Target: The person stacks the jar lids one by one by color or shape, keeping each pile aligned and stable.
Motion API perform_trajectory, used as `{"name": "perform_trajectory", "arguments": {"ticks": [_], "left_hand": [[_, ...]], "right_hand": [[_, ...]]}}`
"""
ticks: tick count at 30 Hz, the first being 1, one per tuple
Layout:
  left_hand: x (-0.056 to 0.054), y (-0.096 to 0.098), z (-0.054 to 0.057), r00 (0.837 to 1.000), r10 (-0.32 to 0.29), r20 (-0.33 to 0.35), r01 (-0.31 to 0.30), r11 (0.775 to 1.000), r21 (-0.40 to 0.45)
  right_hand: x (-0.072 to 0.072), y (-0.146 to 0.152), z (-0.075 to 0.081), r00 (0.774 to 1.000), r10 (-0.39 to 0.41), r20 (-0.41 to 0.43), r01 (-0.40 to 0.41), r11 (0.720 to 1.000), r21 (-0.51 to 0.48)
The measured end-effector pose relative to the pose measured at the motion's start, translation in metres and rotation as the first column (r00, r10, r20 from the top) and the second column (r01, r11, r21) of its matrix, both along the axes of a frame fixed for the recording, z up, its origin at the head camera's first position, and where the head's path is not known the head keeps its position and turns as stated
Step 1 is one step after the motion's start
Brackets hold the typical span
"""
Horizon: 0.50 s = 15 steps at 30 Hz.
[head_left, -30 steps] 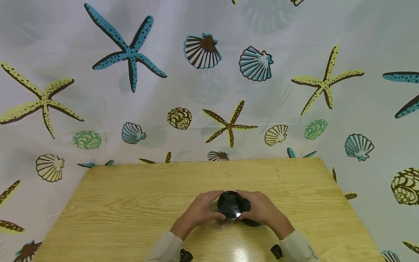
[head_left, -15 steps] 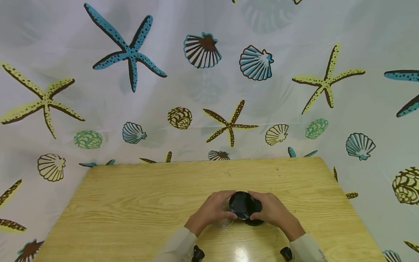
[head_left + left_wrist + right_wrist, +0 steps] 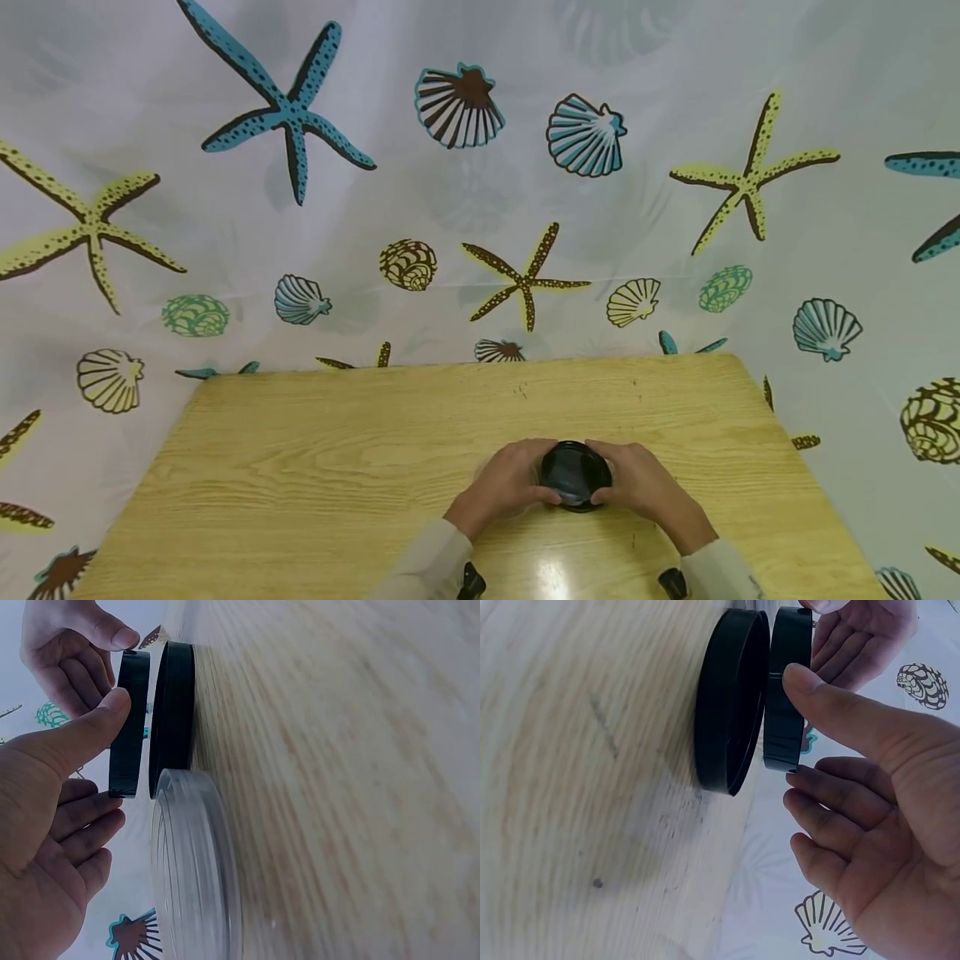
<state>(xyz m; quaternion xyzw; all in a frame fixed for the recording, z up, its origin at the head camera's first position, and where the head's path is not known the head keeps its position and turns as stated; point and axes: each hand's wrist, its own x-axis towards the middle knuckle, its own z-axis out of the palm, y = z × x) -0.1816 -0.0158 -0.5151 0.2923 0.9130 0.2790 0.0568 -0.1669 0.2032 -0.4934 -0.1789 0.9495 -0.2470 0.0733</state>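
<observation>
Both hands hold a black round, shallow disc-like piece (image 3: 574, 472) by its rim, one at each side. My left hand (image 3: 504, 485) pinches it between thumb and fingers; opposite, my right hand (image 3: 651, 487) does the same. Just below, a wider black shallow round tray or lid (image 3: 724, 705) lies on the table, its raised rim facing up. A narrow gap separates the two black pieces in both wrist views. Beside the lower one, a clear ridged plastic round lid or dish (image 3: 196, 870) lies on the table, mostly hidden under my left hand in the head view.
The wood-grain table (image 3: 322, 467) extends to both sides and behind the hands. A white curtain (image 3: 480, 200) printed with starfish and shells hangs along its back and sides. Small dark devices sit at both wrists.
Both hands have moved right with the black disc, from partly above the clear piece to over the black tray, which the disc now mostly covers in the head view.
</observation>
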Motion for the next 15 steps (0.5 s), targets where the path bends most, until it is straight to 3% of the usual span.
{"name": "perform_trajectory", "arguments": {"ticks": [10,15], "left_hand": [[-0.001,0.008,-0.001,0.999,0.003,-0.053,-0.007,0.998,-0.068],[-0.002,0.013,-0.004,0.999,0.015,-0.048,-0.019,0.995,-0.097]], "right_hand": [[0.001,0.005,-0.005,0.999,-0.039,0.028,0.04,0.999,-0.026],[-0.002,0.007,-0.007,0.999,-0.037,0.029,0.037,0.999,-0.007]]}}
